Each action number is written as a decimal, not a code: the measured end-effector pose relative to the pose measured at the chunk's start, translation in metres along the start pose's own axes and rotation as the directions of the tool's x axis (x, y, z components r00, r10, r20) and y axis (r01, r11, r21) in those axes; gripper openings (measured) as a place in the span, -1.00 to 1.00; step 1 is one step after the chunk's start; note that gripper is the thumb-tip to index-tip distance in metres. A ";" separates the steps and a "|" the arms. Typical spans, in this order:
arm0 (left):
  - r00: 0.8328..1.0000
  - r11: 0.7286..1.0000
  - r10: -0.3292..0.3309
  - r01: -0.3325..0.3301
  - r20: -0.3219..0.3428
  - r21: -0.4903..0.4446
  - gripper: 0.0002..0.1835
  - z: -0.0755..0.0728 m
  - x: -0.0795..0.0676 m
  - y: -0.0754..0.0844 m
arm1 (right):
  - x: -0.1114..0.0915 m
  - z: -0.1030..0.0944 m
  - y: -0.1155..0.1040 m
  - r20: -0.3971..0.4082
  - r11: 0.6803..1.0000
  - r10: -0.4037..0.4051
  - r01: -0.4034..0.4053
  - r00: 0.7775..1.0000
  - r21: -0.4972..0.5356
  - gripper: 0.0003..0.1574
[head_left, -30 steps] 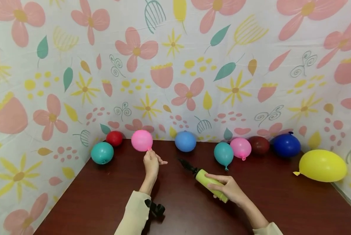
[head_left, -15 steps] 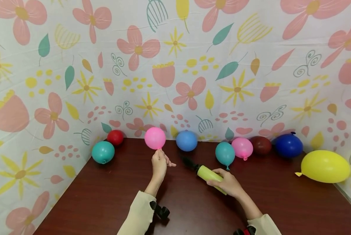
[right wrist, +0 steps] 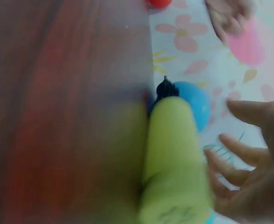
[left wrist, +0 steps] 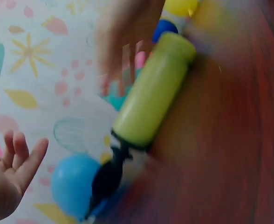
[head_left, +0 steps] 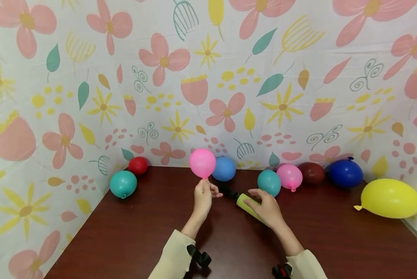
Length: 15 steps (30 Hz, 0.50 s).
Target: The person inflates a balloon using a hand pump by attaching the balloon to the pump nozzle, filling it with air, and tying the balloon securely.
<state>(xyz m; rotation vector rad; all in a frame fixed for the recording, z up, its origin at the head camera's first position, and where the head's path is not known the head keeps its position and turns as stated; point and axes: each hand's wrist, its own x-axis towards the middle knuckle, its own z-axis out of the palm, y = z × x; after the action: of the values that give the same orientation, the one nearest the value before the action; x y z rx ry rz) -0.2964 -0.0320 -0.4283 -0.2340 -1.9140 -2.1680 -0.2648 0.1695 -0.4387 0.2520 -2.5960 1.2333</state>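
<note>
My left hand [head_left: 203, 199] pinches the neck of a round pink balloon [head_left: 202, 162], which stands upright above the fingers. A yellow-green hand balloon pump [head_left: 247, 206] with a black nozzle lies on the table, its nozzle pointing to the back left. Just over the pump is my right hand [head_left: 269, 208]. In the right wrist view, that hand's fingers [right wrist: 242, 150] are spread beside the pump's barrel [right wrist: 174, 140], with a gap between them. Past the nozzle sits a blue balloon [head_left: 225, 169], seen partly behind the pink one.
Teal [head_left: 123, 184] and red [head_left: 138, 166] balloons sit at the back left. Along the back right are teal [head_left: 269, 182], pink [head_left: 289, 176], dark red [head_left: 312, 173], dark blue [head_left: 346, 173] and large yellow [head_left: 391, 198] balloons. A flowered cloth [head_left: 194, 116] hangs behind the dark wooden table [head_left: 124, 236].
My left hand has moved right with the pink balloon, which now overlaps the blue one in the head view. My right hand has let go of the pump, which now lies on the table.
</note>
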 end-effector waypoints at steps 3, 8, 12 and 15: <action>1.000 0.999 0.014 -0.014 0.008 -0.037 -0.64 0.014 -0.004 0.001 | 0.001 0.008 -0.025 0.043 0.964 0.085 -0.093 0.995 0.249 -0.59; 0.998 0.996 -0.052 0.054 0.029 -0.075 -0.69 0.031 -0.009 0.003 | 0.003 0.025 -0.052 0.252 0.777 0.224 -0.329 0.941 0.537 -0.48; 0.997 0.997 -0.055 0.058 0.052 -0.055 -0.68 0.039 -0.008 0.010 | 0.010 0.035 -0.058 0.302 0.652 0.225 -0.374 0.926 0.659 -0.40; 0.996 0.996 -0.043 0.048 0.073 -0.069 -0.67 0.043 -0.006 0.015 | 0.013 0.037 -0.061 0.272 0.568 0.218 -0.349 0.937 0.746 -0.40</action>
<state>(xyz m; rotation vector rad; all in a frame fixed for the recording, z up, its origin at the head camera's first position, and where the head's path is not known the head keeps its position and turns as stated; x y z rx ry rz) -0.2882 0.0089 -0.4103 -0.2873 -1.8994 -2.2888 -0.2672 0.1017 -0.4123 0.0671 -2.0443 2.5400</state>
